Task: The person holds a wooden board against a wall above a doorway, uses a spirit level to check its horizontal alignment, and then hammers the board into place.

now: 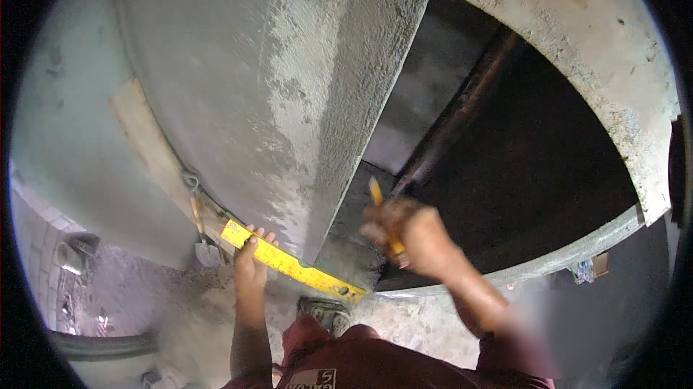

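A yellow spirit level [299, 268] lies along the near edge of a grey, freshly troweled cement slab [216, 85]. My left hand [251, 262] grips it near its left end, thumb on the near side and fingertips over the far edge. Over the dark opening to the right of the slab, my right hand [419, 241] is closed around what looks like a thick yellow pencil [375, 192]. Its pale, pointed tip is directed away from me, and its pinkish end comes out below the fist. The right hand is slightly blurred and apart from the level.
A rough concrete rim [577, 42] curves around the dark opening [534, 150], where a rusty bar or ledge [462, 107] runs lengthwise. At left, a small wooden-handled shovel [201, 226] leans by a board [148, 132]. My shoe [328, 313] stands below the slab edge.
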Demonstrator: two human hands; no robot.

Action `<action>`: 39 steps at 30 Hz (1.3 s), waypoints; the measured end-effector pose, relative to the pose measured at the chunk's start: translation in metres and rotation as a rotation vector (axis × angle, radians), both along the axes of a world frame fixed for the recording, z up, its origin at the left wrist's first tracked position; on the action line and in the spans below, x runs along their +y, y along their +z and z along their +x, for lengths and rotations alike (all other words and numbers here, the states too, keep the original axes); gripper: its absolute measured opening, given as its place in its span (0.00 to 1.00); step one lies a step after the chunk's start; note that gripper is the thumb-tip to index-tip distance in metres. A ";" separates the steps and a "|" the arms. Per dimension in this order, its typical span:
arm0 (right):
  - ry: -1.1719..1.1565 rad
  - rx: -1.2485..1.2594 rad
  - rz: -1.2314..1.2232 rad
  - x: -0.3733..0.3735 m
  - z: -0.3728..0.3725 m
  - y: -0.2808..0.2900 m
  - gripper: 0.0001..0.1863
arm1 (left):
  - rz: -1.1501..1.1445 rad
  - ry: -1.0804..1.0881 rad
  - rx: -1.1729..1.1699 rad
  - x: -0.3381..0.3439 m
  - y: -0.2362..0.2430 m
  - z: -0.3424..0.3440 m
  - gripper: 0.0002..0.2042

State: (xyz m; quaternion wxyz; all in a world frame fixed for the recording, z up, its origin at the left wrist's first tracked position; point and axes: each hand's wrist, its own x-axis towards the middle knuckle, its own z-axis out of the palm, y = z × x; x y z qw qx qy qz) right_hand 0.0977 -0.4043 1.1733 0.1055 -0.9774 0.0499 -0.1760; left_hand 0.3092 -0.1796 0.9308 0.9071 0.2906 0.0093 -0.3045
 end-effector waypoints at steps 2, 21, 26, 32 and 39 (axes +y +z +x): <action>0.014 0.457 -0.023 -0.004 -0.007 -0.085 0.21 | 0.023 0.013 0.056 -0.004 -0.013 -0.017 0.22; -0.051 0.520 1.466 -0.012 -0.178 -0.388 0.30 | 0.348 0.021 -0.355 0.052 -0.084 0.061 0.11; -0.220 0.491 1.535 -0.021 -0.244 -0.459 0.25 | 1.355 0.467 -1.652 0.087 0.068 0.133 0.21; -0.666 0.274 1.113 0.045 -0.275 -0.558 0.27 | 0.503 -0.500 -0.846 0.104 -0.235 0.159 0.25; -1.476 -0.011 0.880 0.265 -0.357 -0.663 0.35 | 0.781 -1.213 -0.284 0.124 -0.707 0.013 0.18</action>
